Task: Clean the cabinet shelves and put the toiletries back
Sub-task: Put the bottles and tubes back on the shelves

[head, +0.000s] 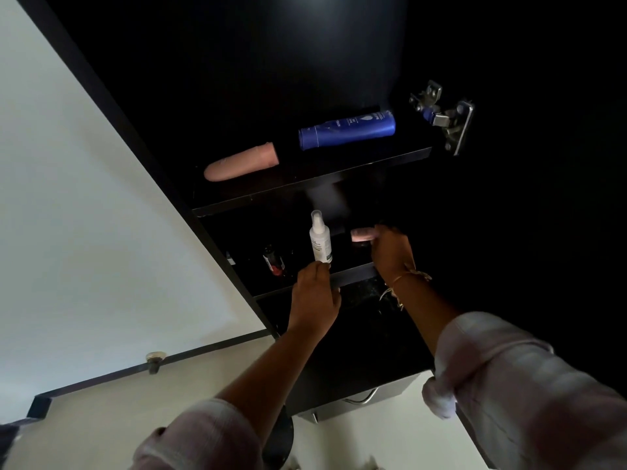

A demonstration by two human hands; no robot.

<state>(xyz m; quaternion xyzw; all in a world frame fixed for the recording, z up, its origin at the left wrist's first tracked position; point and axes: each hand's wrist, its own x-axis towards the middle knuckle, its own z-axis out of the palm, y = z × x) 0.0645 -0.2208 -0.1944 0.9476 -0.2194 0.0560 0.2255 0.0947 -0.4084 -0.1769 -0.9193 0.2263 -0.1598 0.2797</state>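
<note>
Centre frame, lower shelf [353, 277]: R hand [390, 252] clamped on small pink tube [362, 234]. L hand [315, 296] at base of white spray bottle [320, 237], can't tell if gripping. Risk: spray bottle stands upright nr shelf edge, so a nudge could tip it off. Blue bottle [346, 130], upper shelf, lies flat & may roll.
</note>
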